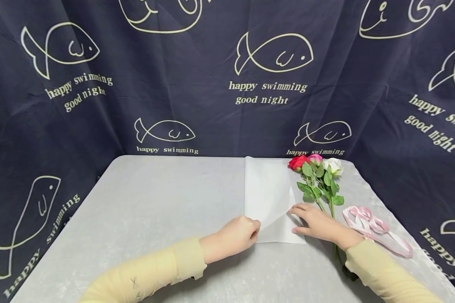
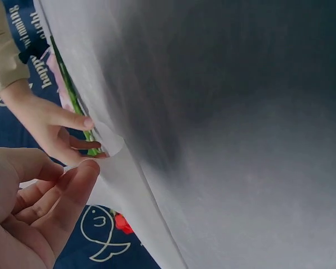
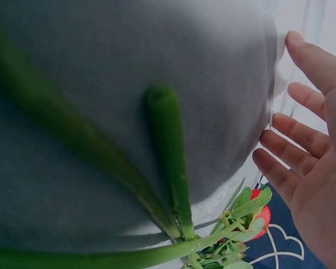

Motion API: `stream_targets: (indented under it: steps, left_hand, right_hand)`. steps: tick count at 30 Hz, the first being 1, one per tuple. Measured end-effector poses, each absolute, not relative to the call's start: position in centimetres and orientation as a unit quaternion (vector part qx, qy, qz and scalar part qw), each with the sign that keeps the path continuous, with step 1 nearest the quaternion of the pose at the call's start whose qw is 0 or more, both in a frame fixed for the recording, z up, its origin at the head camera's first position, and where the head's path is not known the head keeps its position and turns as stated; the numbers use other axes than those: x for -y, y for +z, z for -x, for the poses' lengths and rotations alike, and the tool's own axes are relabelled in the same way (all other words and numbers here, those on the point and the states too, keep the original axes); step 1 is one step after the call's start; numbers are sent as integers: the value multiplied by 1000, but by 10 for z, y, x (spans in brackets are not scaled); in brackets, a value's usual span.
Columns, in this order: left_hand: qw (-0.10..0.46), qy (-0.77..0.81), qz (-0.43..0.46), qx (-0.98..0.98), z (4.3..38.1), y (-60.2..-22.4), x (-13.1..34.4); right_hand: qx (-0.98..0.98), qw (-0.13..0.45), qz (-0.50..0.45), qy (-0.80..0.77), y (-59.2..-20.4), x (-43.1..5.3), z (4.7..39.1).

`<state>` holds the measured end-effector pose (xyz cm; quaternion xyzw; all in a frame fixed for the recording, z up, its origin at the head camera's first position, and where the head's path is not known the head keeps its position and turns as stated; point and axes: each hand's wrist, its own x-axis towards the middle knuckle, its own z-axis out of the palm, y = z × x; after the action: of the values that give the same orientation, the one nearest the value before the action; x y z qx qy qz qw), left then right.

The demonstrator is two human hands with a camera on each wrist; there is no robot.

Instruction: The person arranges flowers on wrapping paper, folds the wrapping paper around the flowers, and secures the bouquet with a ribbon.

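A white sheet of paper (image 1: 267,189) lies on the table, its right side partly lifted into a fold. At the near left part of the sheet my left hand (image 1: 236,235) pinches the paper between thumb and fingers; the left wrist view shows this pinch (image 2: 50,196) close up. My right hand (image 1: 318,223) has its fingers spread and rests them along the sheet's right edge. In the right wrist view the fingertips (image 3: 266,137) lie right at that edge. Red (image 1: 298,162), pink (image 1: 315,159) and white (image 1: 331,165) roses lie just beyond the right hand, which crosses their stems.
A looped pink ribbon (image 1: 368,221) lies right of the stems. The grey-covered table (image 1: 136,202) extends left of the sheet. A dark blue curtain (image 1: 197,84) with fish drawings hangs behind and at both sides. Green stem ends (image 3: 165,145) show near the right wrist.
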<state>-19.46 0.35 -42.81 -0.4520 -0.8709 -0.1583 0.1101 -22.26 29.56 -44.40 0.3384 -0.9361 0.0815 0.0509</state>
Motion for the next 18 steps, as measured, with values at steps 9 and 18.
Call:
stream_targets:
  steps: [9, 18]
  left_hand:
    - [115, -241, 419, 868, 192, -427, 9]
    - [103, -337, 365, 862, 189, -428, 24]
  right_hand:
    - [897, 82, -429, 65, -443, -291, 226]
    - [895, 60, -439, 58, -441, -292, 229]
